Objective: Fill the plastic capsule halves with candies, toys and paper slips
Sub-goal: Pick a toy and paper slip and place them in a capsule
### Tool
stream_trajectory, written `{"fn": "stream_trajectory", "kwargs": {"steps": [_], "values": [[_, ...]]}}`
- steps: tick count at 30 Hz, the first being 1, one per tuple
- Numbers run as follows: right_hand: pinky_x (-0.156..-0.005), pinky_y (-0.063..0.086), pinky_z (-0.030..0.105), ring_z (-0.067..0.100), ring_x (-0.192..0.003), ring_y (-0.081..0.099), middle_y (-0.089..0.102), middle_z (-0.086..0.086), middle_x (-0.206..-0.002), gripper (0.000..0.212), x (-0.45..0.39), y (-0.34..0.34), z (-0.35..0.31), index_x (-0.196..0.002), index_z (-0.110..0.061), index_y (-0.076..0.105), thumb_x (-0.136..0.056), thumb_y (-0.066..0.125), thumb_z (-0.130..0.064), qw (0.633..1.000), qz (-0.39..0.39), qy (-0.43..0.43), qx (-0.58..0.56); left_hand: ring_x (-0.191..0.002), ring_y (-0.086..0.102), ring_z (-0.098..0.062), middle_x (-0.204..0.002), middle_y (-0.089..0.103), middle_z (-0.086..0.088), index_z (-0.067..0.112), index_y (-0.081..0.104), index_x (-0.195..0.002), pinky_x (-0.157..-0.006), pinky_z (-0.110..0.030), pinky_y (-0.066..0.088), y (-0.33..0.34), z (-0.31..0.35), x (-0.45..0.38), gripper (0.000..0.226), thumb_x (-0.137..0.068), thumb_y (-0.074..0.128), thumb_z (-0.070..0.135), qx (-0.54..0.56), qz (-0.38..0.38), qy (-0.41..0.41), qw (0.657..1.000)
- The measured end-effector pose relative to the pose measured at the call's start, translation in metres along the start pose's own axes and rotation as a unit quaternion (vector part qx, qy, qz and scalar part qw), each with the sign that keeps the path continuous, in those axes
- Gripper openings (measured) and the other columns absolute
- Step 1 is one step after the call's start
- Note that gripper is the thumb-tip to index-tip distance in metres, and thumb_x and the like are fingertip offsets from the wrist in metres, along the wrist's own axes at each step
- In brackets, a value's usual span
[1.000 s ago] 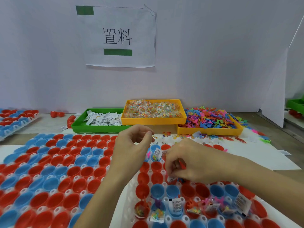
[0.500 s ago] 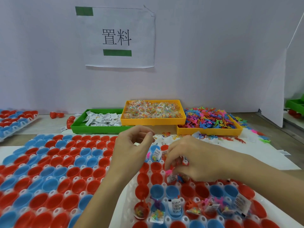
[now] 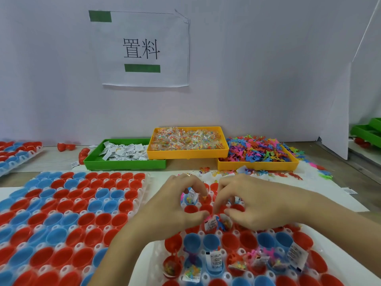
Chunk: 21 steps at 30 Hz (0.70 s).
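Both hands crowded the white tray of red and blue plastic capsule halves (image 3: 233, 240); a strip of bare bench (image 3: 61, 164) lay open before the green plastic tray of paper slips (image 3: 123, 163), while scattered coloured plastic toys (image 3: 292, 174) cluttered the right

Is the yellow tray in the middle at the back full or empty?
Full. The middle yellow tray is heaped to about its rim with clear candy packets of coloured beads, and none of its floor shows.
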State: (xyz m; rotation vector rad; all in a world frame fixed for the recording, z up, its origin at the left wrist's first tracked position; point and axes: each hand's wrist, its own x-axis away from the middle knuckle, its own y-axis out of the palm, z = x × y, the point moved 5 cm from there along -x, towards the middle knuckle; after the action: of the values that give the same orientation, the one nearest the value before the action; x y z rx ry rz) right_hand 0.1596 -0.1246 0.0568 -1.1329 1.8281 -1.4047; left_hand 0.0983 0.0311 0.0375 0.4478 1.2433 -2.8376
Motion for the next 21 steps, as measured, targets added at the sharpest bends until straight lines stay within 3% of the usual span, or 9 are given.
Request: {"fn": "stream_trajectory", "kwargs": {"steps": [6,15,21], "values": [[-0.079,0.040,0.015,-0.008,-0.097,0.045,0.049,-0.021,-0.098,0.028,0.000,0.004,-0.001,-0.111,-0.035,0.072,-0.093,0.052,-0.027,1.000,-0.005,0.001,0.007,-0.109,0.041,0.000,-0.107,0.053,0.021,0.038,0.054,-0.098,-0.085,-0.006,0.032,0.014,-0.001,-0.001,0.030,-0.079,0.078,0.039,-0.031,-0.043,0.022,0.998],[-0.081,0.042,0.018,-0.003,-0.097,0.046,0.050,-0.018,-0.099,0.028,-0.002,0.004,0.002,-0.110,-0.034,0.072,-0.094,0.051,-0.024,1.000,0.002,-0.005,0.016,-0.107,0.039,-0.001,-0.105,0.052,0.020,0.036,0.055,-0.102,-0.087,-0.008,0.032,0.018,-0.001,-0.002,0.028,-0.083,0.075,0.040,-0.051,-0.043,0.034,0.997],[-0.071,0.042,0.014,0.000,-0.087,0.056,0.061,-0.021,-0.089,0.028,0.003,-0.022,0.027,-0.101,-0.040,0.073,-0.095,0.054,-0.019,0.996,0.074,0.031,-0.030,-0.109,0.039,0.003,-0.107,0.051,0.024,0.041,0.053,-0.101,-0.085,-0.004,0.030,0.018,-0.004,-0.002,0.030,-0.082,0.074,0.045,-0.045,-0.048,0.028,0.997]]}}
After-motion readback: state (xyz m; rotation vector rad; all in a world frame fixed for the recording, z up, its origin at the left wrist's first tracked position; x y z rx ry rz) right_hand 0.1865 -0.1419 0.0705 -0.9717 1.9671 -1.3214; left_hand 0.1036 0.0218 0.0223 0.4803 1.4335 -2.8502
